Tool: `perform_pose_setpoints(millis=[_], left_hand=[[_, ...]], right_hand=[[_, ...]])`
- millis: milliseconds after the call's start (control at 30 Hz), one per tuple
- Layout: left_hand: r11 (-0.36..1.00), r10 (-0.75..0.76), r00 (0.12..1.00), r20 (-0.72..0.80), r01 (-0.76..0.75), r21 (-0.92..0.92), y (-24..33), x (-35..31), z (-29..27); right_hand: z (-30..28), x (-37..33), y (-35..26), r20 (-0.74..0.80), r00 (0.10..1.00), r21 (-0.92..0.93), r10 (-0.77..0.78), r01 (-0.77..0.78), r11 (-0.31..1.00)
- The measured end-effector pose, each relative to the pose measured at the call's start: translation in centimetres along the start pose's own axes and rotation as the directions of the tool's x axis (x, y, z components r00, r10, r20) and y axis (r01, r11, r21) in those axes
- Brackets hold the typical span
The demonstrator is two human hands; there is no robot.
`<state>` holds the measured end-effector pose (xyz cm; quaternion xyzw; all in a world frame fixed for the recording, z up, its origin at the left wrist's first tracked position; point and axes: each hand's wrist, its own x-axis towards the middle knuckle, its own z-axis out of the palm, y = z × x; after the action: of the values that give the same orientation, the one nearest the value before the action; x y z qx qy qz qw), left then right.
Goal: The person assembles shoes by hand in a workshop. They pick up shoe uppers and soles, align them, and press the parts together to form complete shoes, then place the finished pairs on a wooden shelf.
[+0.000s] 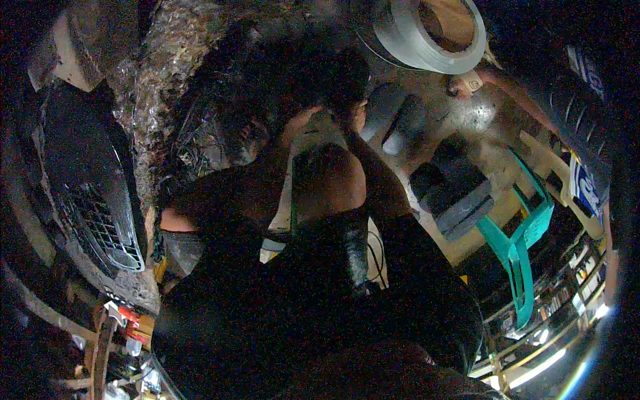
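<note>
My left hand (304,119) and my right hand (359,116) reach forward close together, at the lower edge of a dark mass (327,70). Deep shadow covers what this mass is. Most of my fingers are lost in it, so whether either hand grips something does not show. Both forearms stretch out from dark sleeves, one on each side of my bent knee (330,183).
Another person's hand (461,87) is at the upper right, beside a wide silver ring-shaped cylinder (460,57). Dark grey blocks (460,193) lie right of my arm, near a teal plastic stool (523,233). A black grille-like part (103,223) is at the left.
</note>
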<state>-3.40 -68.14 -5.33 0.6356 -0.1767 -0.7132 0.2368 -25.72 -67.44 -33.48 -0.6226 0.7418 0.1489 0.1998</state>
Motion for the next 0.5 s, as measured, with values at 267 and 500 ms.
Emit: perform_pose_setpoints(millis=[267, 500], left_hand=[[0.993, 0.069, 0.969, -0.238, -0.044, 0.109, -3.1, 0.8, 1.2], [0.956, 0.142, 0.883, -0.448, -0.005, 0.293, -5.1, 0.3, 0.1]], right_hand=[[-2.6, -1.6, -4.8, 0.04, 0.999, 0.085, -0.029, 0.026, 0.996], [-8.2, -2.5, -4.0, 0.035, 0.997, 0.141, -0.062, 0.056, 0.988]])
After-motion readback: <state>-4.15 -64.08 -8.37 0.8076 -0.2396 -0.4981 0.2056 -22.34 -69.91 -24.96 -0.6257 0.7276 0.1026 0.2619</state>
